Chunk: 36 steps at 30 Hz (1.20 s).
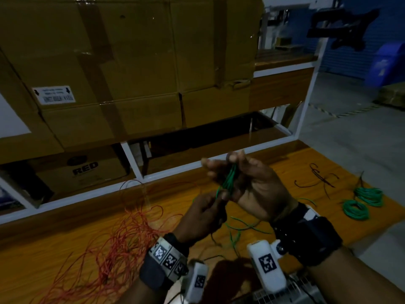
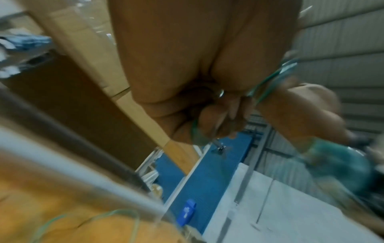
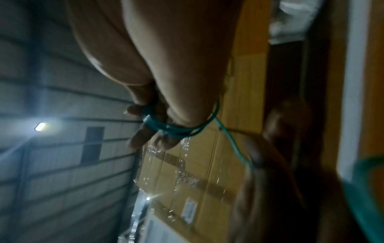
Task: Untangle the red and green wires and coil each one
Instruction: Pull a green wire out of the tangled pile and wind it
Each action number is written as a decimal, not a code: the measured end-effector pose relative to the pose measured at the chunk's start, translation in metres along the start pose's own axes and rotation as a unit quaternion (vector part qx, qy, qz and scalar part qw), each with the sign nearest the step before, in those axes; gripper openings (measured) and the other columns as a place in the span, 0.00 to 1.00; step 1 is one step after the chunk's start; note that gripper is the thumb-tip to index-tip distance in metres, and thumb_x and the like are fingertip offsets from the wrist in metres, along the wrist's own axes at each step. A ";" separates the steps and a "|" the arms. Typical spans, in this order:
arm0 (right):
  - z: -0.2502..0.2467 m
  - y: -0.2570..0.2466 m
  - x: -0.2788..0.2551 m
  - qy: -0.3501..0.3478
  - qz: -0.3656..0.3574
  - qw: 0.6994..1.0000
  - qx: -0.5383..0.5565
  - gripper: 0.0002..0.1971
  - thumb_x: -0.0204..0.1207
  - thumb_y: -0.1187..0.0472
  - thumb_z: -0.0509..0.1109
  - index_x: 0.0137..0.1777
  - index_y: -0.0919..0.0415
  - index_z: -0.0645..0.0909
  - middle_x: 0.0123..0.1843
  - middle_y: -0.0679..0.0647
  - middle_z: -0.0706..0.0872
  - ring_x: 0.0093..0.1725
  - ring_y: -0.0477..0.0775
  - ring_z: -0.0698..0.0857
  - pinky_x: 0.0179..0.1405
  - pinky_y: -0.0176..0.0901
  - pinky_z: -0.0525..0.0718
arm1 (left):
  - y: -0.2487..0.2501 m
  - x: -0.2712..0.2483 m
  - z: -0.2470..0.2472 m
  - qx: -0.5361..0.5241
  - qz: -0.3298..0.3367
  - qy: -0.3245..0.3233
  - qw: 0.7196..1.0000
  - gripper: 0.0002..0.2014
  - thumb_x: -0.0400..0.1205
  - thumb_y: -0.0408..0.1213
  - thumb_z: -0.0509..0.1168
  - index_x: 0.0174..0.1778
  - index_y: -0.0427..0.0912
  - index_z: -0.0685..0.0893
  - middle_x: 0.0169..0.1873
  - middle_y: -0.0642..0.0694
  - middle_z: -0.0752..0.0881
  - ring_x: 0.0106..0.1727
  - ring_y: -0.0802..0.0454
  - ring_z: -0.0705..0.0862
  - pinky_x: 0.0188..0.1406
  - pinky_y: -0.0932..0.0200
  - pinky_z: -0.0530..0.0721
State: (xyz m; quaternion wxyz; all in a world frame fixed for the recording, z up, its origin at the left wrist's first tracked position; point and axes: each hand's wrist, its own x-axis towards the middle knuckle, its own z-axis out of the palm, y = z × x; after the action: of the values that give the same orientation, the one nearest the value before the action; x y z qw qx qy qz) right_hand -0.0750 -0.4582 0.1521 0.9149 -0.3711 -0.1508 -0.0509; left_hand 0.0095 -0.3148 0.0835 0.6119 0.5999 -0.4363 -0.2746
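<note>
At the far left of the wooden table (image 1: 54,249), the red wire (image 1: 122,233) lies in a loose, uncoiled tangle, untouched by either hand. Just right of it, the left hand (image 1: 203,218) is raised above the table with its wrist low and knuckles toward the camera, its fingers curled in and pinching a single strand of the green wire (image 1: 229,181). That strand runs up to the right hand (image 1: 245,183), which is held higher, palm turned toward the left hand, fingers pointing up and away and partly spread. Several turns of the green wire are wound round those fingers (image 3: 145,134), as the right wrist view shows, and the thumb closes against the bundle. More loose green strands trail below both hands onto the table. Farther right, well apart from the hands, two finished green coils (image 1: 361,202) lie side by side, touching, near some dark wire scraps (image 1: 317,178).
</note>
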 end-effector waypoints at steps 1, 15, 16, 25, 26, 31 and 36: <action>-0.003 -0.004 0.001 0.062 -0.043 0.994 -0.077 0.15 0.91 0.56 0.53 0.53 0.64 0.78 0.68 0.71 0.86 0.74 0.64 0.83 0.72 0.53 0.82 | -0.006 -0.003 0.000 0.004 -0.007 0.005 1.000 0.17 0.89 0.51 0.63 0.51 0.41 0.86 0.21 0.48 0.70 0.20 0.52 0.64 0.24 0.58 0.63; -0.054 0.030 -0.023 0.064 0.110 0.616 -0.777 0.23 0.93 0.53 0.57 0.47 0.61 0.91 0.47 0.45 0.88 0.52 0.48 0.86 0.62 0.50 0.82 | -0.002 -0.023 -0.018 0.288 0.000 0.041 0.957 0.10 0.91 0.43 0.62 0.60 0.54 0.90 0.32 0.57 0.85 0.28 0.57 0.81 0.29 0.51 0.77; -0.049 0.027 -0.028 0.044 0.149 0.657 -0.738 0.26 0.93 0.49 0.56 0.44 0.60 0.92 0.43 0.39 0.87 0.47 0.42 0.85 0.55 0.44 0.81 | 0.003 -0.022 -0.021 0.307 0.012 0.042 0.951 0.10 0.91 0.43 0.63 0.58 0.56 0.90 0.33 0.59 0.85 0.30 0.56 0.82 0.30 0.52 0.78; -0.044 0.001 -0.040 0.005 0.128 0.692 -0.711 0.22 0.90 0.46 0.56 0.34 0.40 0.81 0.34 0.44 0.83 0.38 0.41 0.84 0.46 0.45 0.81 | 0.018 -0.014 -0.021 -0.042 -0.034 0.018 0.998 0.36 0.74 0.16 0.77 0.75 0.48 0.78 0.38 0.40 0.76 0.36 0.51 0.79 0.38 0.58 0.83; -0.045 -0.008 -0.040 0.029 0.115 0.675 -0.728 0.19 0.88 0.43 0.57 0.36 0.40 0.80 0.35 0.44 0.82 0.37 0.41 0.83 0.44 0.46 0.80 | 0.018 -0.014 -0.020 -0.058 -0.048 0.008 0.997 0.36 0.74 0.14 0.76 0.73 0.48 0.78 0.39 0.40 0.74 0.37 0.50 0.79 0.41 0.56 0.86; -0.052 -0.057 -0.054 0.031 0.143 0.747 -0.648 0.23 0.86 0.40 0.61 0.39 0.55 0.86 0.31 0.53 0.85 0.33 0.53 0.84 0.43 0.58 0.82 | 0.006 -0.011 -0.015 0.125 -0.079 -0.087 0.985 0.27 0.75 0.25 0.78 0.67 0.52 0.82 0.35 0.49 0.77 0.35 0.47 0.77 0.37 0.47 0.83; -0.068 -0.052 -0.068 0.045 0.180 0.789 -0.586 0.31 0.86 0.39 0.64 0.42 0.71 0.83 0.31 0.53 0.84 0.40 0.56 0.88 0.47 0.52 0.82 | -0.007 -0.009 -0.012 0.331 -0.033 -0.044 0.942 0.16 0.77 0.28 0.67 0.53 0.55 0.87 0.50 0.56 0.85 0.27 0.52 0.79 0.29 0.46 0.79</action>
State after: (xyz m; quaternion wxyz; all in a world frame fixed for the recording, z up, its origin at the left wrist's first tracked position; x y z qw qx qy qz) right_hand -0.1345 -0.5441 0.1191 0.5204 -0.8535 0.0193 0.0193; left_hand 0.0173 -0.3022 0.0764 0.3498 0.7701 -0.5086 -0.1608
